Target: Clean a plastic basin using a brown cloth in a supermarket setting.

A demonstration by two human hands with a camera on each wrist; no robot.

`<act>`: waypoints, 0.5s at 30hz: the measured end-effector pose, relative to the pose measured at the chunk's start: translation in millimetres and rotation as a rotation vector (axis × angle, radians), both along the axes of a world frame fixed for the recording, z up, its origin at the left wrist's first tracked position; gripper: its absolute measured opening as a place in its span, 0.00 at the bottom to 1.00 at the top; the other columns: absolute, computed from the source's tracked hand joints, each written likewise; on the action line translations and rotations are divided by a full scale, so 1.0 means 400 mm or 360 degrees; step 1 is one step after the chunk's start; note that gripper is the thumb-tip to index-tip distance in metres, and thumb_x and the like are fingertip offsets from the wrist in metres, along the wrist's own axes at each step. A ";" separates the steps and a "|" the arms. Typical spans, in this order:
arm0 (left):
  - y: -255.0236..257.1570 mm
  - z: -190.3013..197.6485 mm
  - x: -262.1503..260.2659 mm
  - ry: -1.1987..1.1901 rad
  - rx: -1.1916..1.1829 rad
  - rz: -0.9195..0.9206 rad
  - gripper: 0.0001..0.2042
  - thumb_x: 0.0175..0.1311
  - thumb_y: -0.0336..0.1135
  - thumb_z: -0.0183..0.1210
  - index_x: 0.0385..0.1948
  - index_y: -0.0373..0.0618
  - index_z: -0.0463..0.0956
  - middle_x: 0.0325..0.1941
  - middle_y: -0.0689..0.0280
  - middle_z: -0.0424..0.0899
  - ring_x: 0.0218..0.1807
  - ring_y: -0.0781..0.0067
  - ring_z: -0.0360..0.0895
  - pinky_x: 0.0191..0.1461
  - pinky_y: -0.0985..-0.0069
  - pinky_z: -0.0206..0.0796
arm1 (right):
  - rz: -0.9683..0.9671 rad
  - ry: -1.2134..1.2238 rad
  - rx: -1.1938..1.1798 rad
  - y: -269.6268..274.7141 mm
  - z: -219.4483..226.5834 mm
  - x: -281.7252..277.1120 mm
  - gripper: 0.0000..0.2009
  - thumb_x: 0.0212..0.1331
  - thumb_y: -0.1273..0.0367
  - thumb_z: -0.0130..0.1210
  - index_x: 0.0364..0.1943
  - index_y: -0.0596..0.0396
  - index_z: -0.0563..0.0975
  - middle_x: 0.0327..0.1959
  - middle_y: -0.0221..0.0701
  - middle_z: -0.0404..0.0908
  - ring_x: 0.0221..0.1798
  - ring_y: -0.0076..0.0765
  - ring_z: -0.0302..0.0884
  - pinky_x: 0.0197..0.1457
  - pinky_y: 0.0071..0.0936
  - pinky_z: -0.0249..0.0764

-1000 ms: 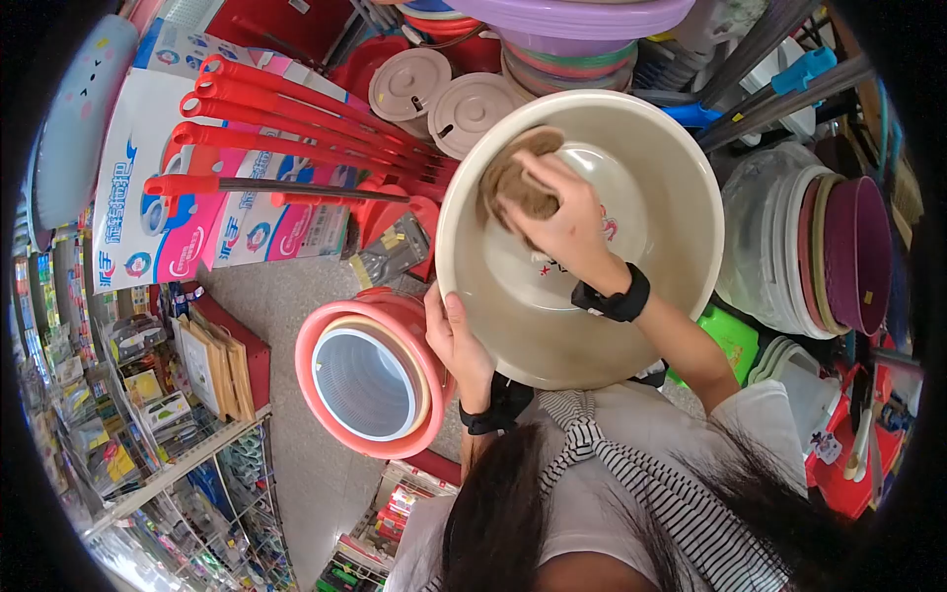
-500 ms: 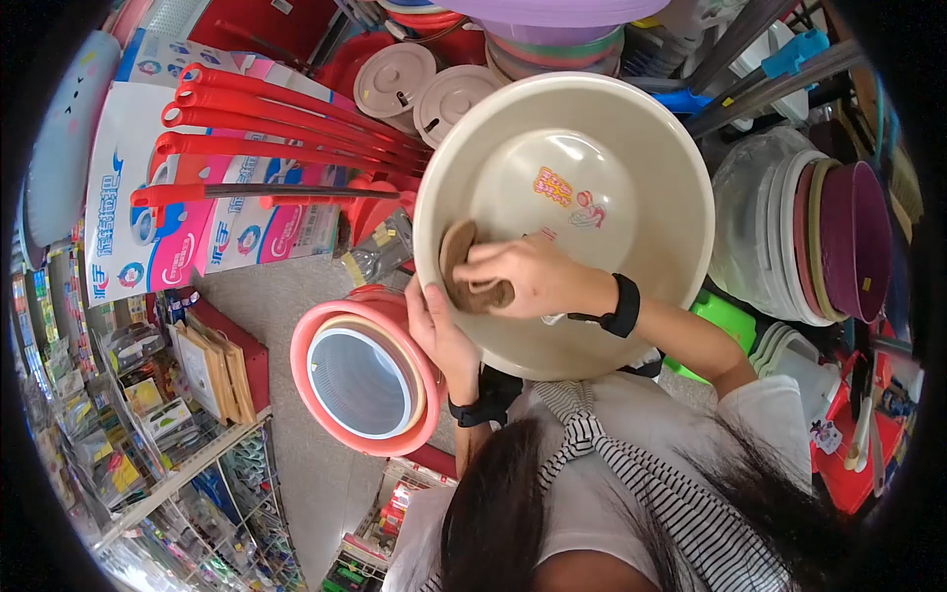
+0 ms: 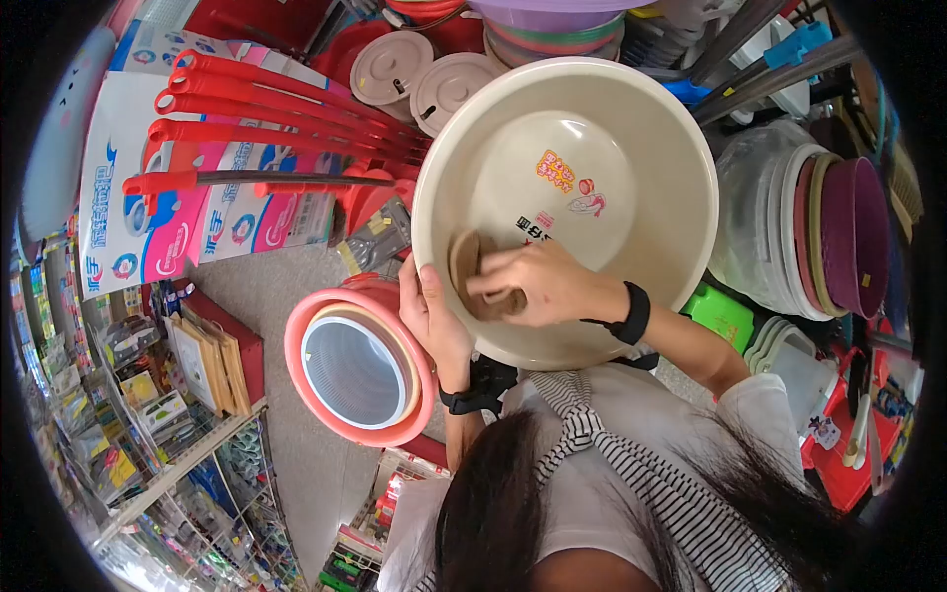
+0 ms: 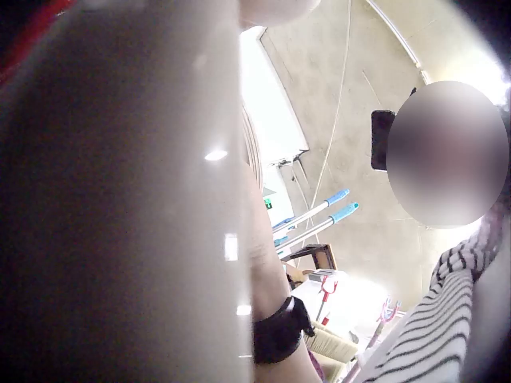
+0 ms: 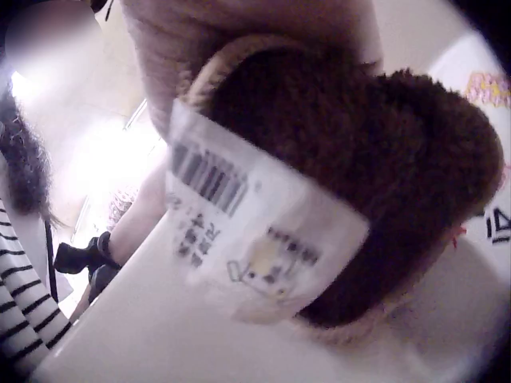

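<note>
A large cream basin (image 3: 671, 197) is held in front of the body, its inside facing up, with printed pictures on its bottom. My left hand (image 3: 434, 321) grips its left rim, thumb over the edge and fingers along the outer wall. Inside, my right hand (image 3: 543, 283) holds a folded brown cloth (image 3: 464, 261) against the left inner wall. The right wrist view shows the fluffy dark cloth (image 5: 319, 136) with a beige stitched edge and a white barcode label (image 5: 255, 223) on it. In the left wrist view the basin's outer wall (image 4: 120, 199) covers the left half.
Nested pink and white buckets (image 3: 360, 370) stand on the floor at left. Red-handled tools (image 3: 286, 109) lean before printed boxes (image 3: 109, 187). Stacked tubs (image 3: 856, 237) are at right, lidded bins (image 3: 392, 69) behind, and a goods rack (image 3: 178, 483) at lower left.
My right hand has moved the cloth from the basin's far left side down along the left wall towards me, uncovering the bottom's print. My left hand keeps its grip on the rim.
</note>
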State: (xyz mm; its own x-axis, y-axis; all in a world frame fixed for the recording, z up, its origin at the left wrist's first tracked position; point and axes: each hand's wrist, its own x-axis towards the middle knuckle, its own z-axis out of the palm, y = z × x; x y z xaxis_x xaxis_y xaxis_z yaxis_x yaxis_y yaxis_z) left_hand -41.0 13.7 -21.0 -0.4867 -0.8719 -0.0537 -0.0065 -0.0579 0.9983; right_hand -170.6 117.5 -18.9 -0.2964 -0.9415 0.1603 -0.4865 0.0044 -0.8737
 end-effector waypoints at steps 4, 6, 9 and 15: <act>-0.006 0.001 0.004 -0.0010 0.0022 0.0051 0.20 0.77 0.42 0.49 0.56 0.31 0.72 0.48 0.60 0.81 0.46 0.74 0.77 0.53 0.76 0.68 | 0.0898 0.0321 0.0474 0.040 0.032 -0.027 0.22 0.36 0.68 0.61 0.43 0.41 0.83 0.32 0.32 0.81 0.34 0.45 0.81 0.31 0.40 0.72; -0.011 -0.007 0.013 -0.0048 0.0015 0.0013 0.20 0.77 0.42 0.49 0.56 0.31 0.72 0.47 0.61 0.82 0.45 0.75 0.76 0.52 0.77 0.68 | 0.0999 0.0286 0.0571 0.061 0.025 -0.046 0.22 0.35 0.68 0.60 0.43 0.40 0.83 0.31 0.33 0.81 0.34 0.46 0.81 0.30 0.40 0.72; -0.014 -0.023 0.024 -0.0046 0.0038 -0.0022 0.20 0.77 0.42 0.49 0.55 0.31 0.72 0.47 0.62 0.81 0.45 0.77 0.76 0.50 0.79 0.68 | 0.1139 0.0354 0.0773 0.047 0.012 -0.050 0.21 0.38 0.67 0.61 0.44 0.42 0.83 0.31 0.33 0.80 0.34 0.47 0.80 0.32 0.41 0.73; -0.005 0.007 0.025 -0.0091 -0.0076 0.0013 0.18 0.77 0.39 0.50 0.55 0.31 0.72 0.46 0.62 0.81 0.45 0.80 0.75 0.50 0.81 0.68 | 0.0342 0.0105 0.0246 0.032 -0.016 0.015 0.20 0.46 0.64 0.63 0.47 0.48 0.82 0.35 0.32 0.80 0.37 0.44 0.81 0.36 0.41 0.74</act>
